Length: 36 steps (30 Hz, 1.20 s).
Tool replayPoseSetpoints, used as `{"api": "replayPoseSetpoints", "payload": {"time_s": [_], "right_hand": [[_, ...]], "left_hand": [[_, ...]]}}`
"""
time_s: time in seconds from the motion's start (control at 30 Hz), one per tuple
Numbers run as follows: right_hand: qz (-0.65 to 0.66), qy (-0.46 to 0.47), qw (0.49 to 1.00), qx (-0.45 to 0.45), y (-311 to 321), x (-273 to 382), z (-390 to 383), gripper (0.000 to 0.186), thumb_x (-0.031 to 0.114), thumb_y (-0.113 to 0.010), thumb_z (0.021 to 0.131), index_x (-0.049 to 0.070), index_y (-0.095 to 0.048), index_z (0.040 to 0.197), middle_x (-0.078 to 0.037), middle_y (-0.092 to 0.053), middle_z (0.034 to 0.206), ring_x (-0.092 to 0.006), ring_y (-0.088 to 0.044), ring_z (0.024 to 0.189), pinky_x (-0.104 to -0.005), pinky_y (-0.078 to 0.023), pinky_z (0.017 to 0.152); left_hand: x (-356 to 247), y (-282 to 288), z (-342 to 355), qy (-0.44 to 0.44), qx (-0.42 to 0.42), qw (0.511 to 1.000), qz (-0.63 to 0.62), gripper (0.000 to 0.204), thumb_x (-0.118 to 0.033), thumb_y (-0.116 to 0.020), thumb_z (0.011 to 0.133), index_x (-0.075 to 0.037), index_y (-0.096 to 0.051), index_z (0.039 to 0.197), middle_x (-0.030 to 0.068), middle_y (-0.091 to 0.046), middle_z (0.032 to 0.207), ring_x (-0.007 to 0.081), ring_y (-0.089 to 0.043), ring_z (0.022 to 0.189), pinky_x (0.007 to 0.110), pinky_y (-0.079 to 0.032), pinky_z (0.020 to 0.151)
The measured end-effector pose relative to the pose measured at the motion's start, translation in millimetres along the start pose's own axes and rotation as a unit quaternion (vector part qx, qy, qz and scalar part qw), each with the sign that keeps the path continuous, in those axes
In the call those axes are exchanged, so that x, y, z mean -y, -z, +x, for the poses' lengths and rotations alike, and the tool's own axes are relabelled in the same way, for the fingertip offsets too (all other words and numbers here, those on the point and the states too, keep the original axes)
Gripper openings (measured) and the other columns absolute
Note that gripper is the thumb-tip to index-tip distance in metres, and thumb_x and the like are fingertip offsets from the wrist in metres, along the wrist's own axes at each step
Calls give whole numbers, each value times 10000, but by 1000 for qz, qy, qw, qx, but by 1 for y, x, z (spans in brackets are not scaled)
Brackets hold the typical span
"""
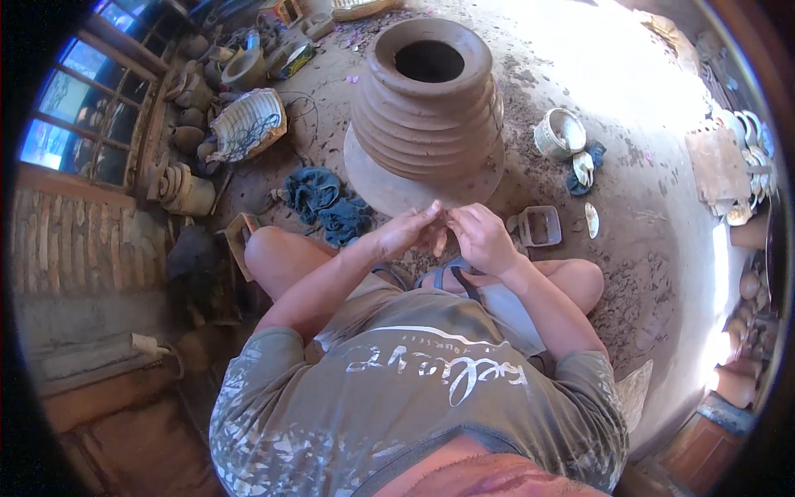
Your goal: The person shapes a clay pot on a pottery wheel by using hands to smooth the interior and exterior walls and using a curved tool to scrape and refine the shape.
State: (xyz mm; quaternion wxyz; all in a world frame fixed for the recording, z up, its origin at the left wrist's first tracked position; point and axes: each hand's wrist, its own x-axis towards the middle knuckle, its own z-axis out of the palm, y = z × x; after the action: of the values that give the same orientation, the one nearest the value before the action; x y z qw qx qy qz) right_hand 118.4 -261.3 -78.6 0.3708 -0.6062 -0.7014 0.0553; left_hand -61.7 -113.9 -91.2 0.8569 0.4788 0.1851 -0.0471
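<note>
My two hands meet in front of my lap, just this side of a large clay pot. My left hand [411,234] has its thumb raised and its fingers apart, pointing down. My right hand [487,240] is closed, its fingertips pressed together against the left hand's fingers; whatever lies between them, if anything, is too small to make out. The ribbed brown pot [424,124] has a wide rolled rim and a dark round mouth. It stands upright on a round flat base [373,184], and neither hand touches it.
Right of the pot are a clay-smeared bucket [560,134], a clear square tub [540,226] and a pale oval piece [592,220]. To the left lie dark blue cloths [313,192] and a woven basket [248,124]. Pots [192,120] line the windowed wall; clay crumbs [646,273] litter the floor.
</note>
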Motion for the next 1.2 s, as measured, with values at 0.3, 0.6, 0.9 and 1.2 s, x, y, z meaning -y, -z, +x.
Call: {"api": "replayPoseSetpoints", "payload": {"time_s": [0.3,0.6,0.9,1.2], "right_hand": [[268,-278,922,-7,-24,-9,-21,201,19,-756,943,-55,-727,1127,-140,-753,1012,-161,-753,888,-299,-606,747],[340,-330,868,-149,15,-8,-18,236,42,-743,983,-42,-679,1194,-2,-691,876,-58,-624,763,-226,-532,701],[339,-269,876,-212,26,4,19,202,78,-722,1019,-40,-723,1183,-68,-753,996,-89,-686,827,-254,-581,752],[-69,11,980,-188,44,23,98,162,21,-795,875,25,-792,1037,-112,-736,951,-282,-698,840,-369,-569,737]], "left_hand": [[19,-5,14,-87,-86,978,168,462,-494,-627,1069,-46,-729,1021,31,-662,855,111,-560,758,285,-447,664],[43,77,11,7,-247,614,750,566,-438,-685,981,42,-661,1280,375,-525,1457,520,-490,1403,556,-486,1096],[4,34,25,85,-103,636,760,502,-447,-670,979,-8,-710,1220,410,-608,1319,528,-620,1228,562,-521,1024],[44,-5,68,5,-88,562,822,406,-351,-621,982,-15,-781,1146,394,-687,1223,518,-652,1217,608,-496,1050]]}}
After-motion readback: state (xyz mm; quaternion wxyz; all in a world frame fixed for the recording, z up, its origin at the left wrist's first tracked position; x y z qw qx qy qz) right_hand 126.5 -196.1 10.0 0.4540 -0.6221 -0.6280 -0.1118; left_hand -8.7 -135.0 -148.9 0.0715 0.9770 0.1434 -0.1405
